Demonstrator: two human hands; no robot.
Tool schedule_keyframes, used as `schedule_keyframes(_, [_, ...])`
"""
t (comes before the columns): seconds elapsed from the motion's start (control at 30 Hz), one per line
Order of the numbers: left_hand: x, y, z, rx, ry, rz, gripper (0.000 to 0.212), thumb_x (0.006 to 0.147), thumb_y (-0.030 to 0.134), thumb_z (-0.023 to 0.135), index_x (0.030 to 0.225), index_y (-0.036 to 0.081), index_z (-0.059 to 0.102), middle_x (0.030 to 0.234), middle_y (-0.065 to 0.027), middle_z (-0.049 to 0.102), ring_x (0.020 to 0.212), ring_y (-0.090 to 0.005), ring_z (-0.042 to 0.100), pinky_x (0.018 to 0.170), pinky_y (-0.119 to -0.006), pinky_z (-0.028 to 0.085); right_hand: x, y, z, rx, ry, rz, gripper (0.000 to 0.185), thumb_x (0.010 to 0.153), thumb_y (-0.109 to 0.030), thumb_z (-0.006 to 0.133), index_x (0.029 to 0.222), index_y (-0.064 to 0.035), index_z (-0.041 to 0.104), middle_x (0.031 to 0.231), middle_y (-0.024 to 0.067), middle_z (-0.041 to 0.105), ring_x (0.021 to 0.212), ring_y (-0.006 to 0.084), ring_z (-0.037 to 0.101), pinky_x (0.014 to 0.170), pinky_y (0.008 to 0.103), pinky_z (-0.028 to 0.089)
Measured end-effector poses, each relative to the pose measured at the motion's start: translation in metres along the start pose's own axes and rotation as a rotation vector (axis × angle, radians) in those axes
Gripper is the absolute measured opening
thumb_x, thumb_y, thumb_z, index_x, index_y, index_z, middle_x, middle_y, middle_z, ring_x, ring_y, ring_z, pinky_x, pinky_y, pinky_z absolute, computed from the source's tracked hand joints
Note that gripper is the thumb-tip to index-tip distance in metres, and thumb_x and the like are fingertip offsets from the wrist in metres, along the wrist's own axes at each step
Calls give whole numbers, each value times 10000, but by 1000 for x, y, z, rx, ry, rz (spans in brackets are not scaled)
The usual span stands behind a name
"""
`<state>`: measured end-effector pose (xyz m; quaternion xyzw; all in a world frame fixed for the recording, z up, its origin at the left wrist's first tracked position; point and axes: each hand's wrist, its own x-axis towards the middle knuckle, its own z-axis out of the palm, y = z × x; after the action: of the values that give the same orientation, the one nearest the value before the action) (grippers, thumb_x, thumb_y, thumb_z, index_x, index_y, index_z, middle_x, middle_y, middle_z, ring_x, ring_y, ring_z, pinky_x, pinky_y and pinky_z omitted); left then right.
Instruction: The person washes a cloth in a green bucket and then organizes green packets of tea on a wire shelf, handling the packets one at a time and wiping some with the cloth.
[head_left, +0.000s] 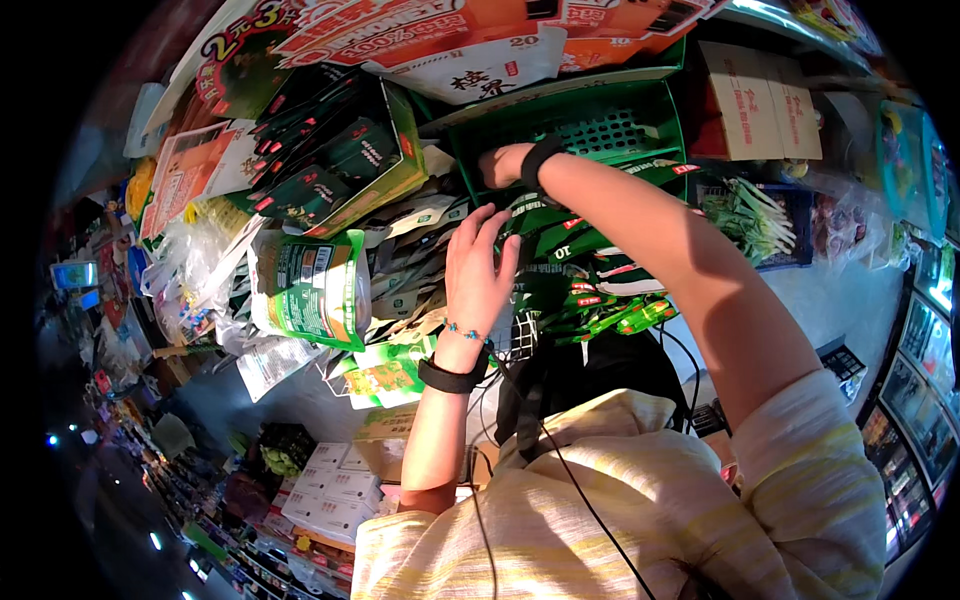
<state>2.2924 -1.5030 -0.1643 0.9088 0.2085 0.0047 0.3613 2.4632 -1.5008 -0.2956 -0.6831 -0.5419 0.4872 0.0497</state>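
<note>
My left hand, with a beaded bracelet and a black wristband, is over a rack of packed snack pouches. Its fingers are extended, the thumb a little apart, and nothing shows in it. My right hand reaches to the left end of a green perforated plastic basket; its fingers are partly hidden, so a hold cannot be made out. Below the right forearm lie rows of green packets. A green and white pouch stands left of my left hand. Dark green packets fill an open carton.
Orange and white printed cardboard lies beyond the basket. Spring onions lie in a dark crate at the right, near cardboard cartons. White boxes are stacked at the lower left. Thin black cables hang in front of my shirt.
</note>
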Motion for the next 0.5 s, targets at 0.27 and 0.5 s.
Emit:
schedule_keyframes(0.27, [3,-5,11,153,-36,-33,290,832,182,514,1079,33,547,1150,-163,501,1062,-321,461,906,-374,358,-27,-2,-23,333,129,-47,327,709,-218,518,941,-7,609,958,208,595,875,310,572,718,358,441])
schedule_keyframes(0.5, [4,-8,12,82,-43,15,290,816,174,522,1049,3,550,1116,-143,513,1005,-311,465,876,-376,371,-14,-17,-20,1550,357,69,182,710,-72,532,886,-33,508,726,45,515,684,163,522,556,304,429])
